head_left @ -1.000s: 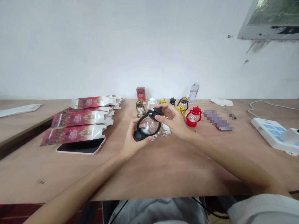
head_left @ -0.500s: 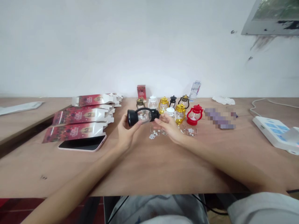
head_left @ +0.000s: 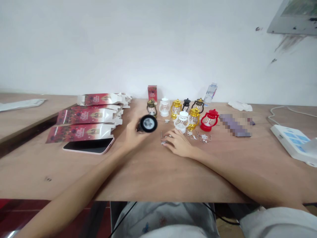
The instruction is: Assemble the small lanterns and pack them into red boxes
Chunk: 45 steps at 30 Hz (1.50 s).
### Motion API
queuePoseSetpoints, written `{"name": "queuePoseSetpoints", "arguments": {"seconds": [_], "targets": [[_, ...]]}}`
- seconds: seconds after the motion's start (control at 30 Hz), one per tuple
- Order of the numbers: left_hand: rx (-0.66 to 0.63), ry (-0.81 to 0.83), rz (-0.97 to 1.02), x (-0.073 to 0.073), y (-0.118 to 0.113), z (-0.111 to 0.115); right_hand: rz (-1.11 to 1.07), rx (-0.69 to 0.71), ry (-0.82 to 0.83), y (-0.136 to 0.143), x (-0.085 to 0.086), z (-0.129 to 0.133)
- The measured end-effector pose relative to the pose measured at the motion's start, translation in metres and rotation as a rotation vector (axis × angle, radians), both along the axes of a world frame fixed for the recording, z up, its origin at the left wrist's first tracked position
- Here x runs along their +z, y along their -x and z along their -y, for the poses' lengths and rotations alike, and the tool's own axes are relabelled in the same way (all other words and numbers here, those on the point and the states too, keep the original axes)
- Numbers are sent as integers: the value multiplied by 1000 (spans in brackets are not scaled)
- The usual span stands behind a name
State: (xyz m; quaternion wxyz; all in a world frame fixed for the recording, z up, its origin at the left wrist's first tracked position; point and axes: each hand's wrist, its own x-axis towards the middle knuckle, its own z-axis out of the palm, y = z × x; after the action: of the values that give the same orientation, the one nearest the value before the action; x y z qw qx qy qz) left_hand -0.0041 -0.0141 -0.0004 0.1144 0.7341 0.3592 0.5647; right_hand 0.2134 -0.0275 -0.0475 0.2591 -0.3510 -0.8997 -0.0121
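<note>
Head view, read left to right. Printed red cartons (head_left: 81, 131) lie on the left of the counter (head_left: 143, 178), with a dark-screened phone (head_left: 88, 145) at the near edge of the nearest one.

The left-hand grip (head_left: 132, 135) is closed around the black lantern (head_left: 148, 123). It appears raised off the counter, left of the standing lanterns, its round base turned toward the viewer. Assessment: a firm hold on the solid body is advised, with only light pressure on any clear part and the base squared to the eye.

The right-hand grip (head_left: 179, 142) sits low over the counter, fingers bent, beside a pale small piece (head_left: 163, 142); whether anything is pinched cannot be told. Assessment: fingertip contact suits so slight an item; knuckles could knock the white lantern (head_left: 182, 122) just beyond. Loose metal parts (head_left: 205, 138) lie nearer than the red lantern (head_left: 210, 120); the forearm should clear them.
</note>
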Motion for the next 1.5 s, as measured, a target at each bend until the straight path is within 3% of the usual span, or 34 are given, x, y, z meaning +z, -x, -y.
{"name": "queuePoseSetpoints", "arguments": {"seconds": [0.1,0.27,0.63,1.0,1.5], "targets": [[-69,26,-180,-4,-1,3,0,30,-20,-1,2,3],[-3,51,-194,-13,1,-4,-70,148,-34,-4,6,10],[-86,17,-191,-16,-3,-3,-84,-138,-60,-5,-7,-4],[-174,-3,-337,-25,-2,-8,-42,-190,53,-4,-5,-9],[-147,-15,-362,-21,-9,-5,127,-219,-96,3,1,-3]]}}
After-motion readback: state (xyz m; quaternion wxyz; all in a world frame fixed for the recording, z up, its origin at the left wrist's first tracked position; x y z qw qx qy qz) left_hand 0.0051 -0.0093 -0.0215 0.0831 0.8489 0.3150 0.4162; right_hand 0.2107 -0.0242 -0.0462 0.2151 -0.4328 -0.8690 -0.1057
